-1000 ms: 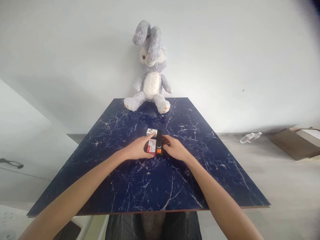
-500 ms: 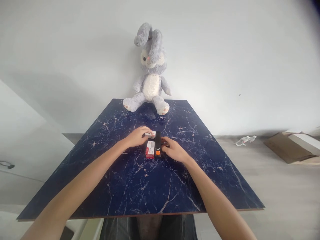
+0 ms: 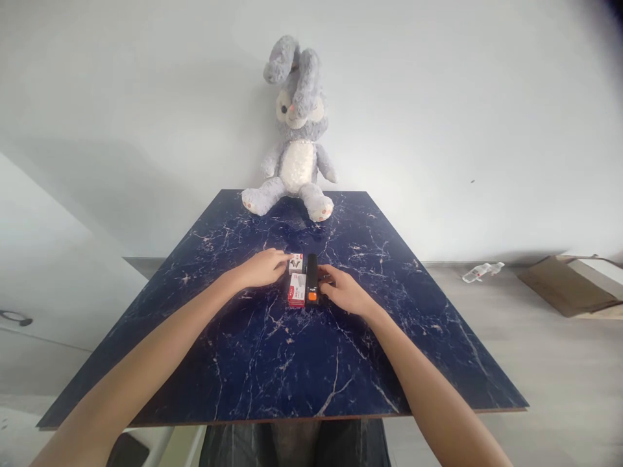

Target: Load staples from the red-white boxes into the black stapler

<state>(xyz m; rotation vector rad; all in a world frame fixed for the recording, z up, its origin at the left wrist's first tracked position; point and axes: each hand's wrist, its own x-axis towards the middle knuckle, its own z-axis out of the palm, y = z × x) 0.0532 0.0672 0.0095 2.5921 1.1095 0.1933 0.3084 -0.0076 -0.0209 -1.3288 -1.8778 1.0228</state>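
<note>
A black stapler (image 3: 312, 272) with an orange end lies lengthwise on the dark blue marbled table (image 3: 272, 363). Against its left side is a red-and-white box (image 3: 296, 289), and just beyond that a smaller white box (image 3: 295, 262) with a dark picture on top. My left hand (image 3: 265, 267) rests left of the boxes, its index finger stretched out to the small box's edge; the other fingers are partly hidden. On the stapler's right, my right hand (image 3: 343, 290) has its thumb and fingers apart, with the fingertips by the stapler's side.
A grey plush rabbit (image 3: 298, 162) sits at the table's far edge against the wall. On the floor to the right are a cardboard box (image 3: 559, 285) and a clear plastic bottle (image 3: 481, 272). A dark cable loop (image 3: 17, 318) shows at the far left.
My left hand has let go of the small white box, which now lies flat beyond the red-and-white one, and drawn slightly left of it. The right hand stays beside the stapler.
</note>
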